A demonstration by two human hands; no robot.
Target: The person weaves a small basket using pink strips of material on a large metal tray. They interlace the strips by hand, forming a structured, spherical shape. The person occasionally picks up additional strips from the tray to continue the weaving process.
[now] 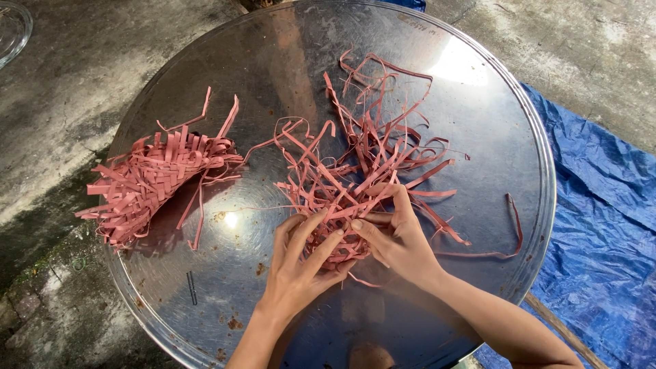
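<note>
A loose tangle of pink-red flat strips (369, 154) lies on the middle of a large round metal tray (478, 102). My left hand (301, 263) rests on the near end of the tangle, fingers spread and pressing on the strips. My right hand (396, 236) is beside it, thumb and fingers pinching strips at the same spot. To the left on the tray lies a partly woven piece of the same pink strips (147, 181), with loose ends sticking out, untouched by either hand.
The tray sits on a rough concrete floor (61, 102). A blue tarpaulin (601, 219) lies under its right side. A single curved strip (514, 225) lies near the tray's right rim. A clear glass lid edge (10, 27) shows at top left.
</note>
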